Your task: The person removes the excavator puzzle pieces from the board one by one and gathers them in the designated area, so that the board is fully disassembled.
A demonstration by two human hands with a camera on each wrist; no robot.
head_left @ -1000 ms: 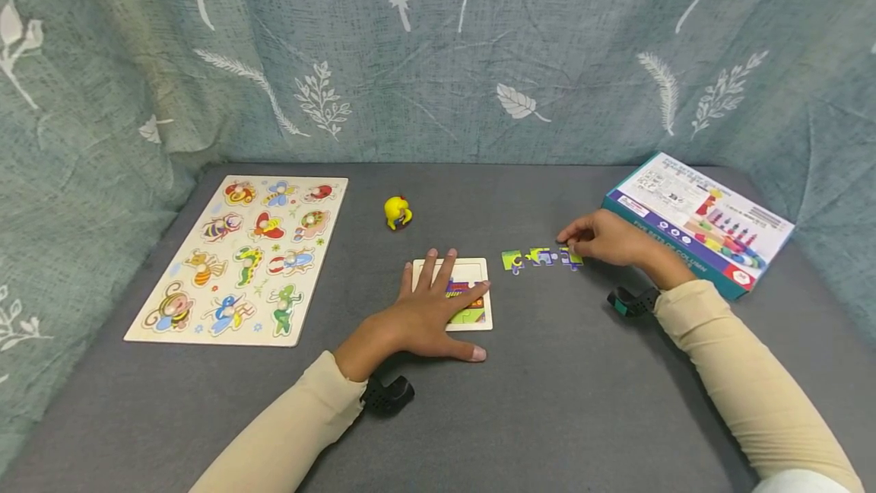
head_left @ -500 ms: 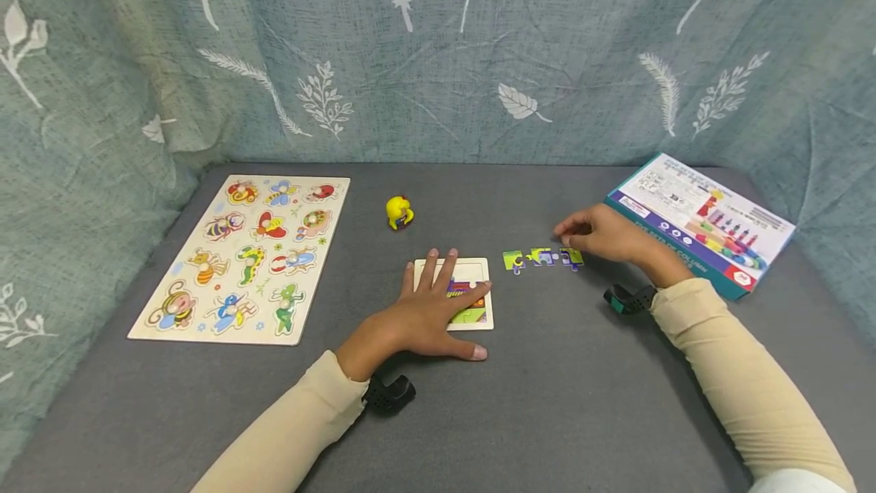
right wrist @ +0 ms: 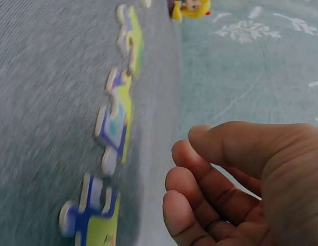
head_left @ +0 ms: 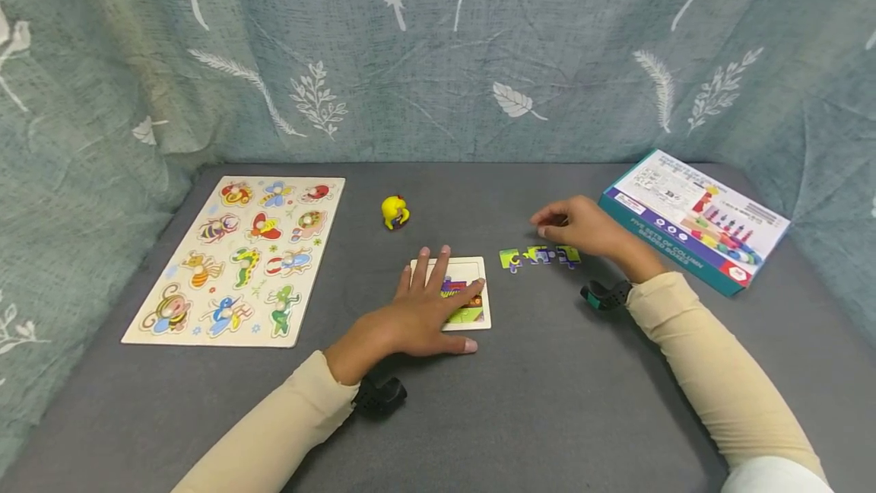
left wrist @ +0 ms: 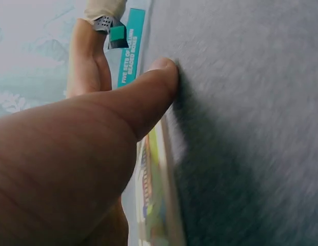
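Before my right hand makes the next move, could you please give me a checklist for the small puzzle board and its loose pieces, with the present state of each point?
1. Left hand on the small puzzle board: ok, it rests there with fingers spread.
2. Right hand free: ok, it holds nothing, close to the loose pieces.
3. Three loose pieces visible: ok, in a row right of the board.
4. Board filled: not ok, a bare pale area shows at its far side.
5. Pieces under the left hand seated: cannot tell, the hand covers part.
6. Yellow toy apart from the board: ok.
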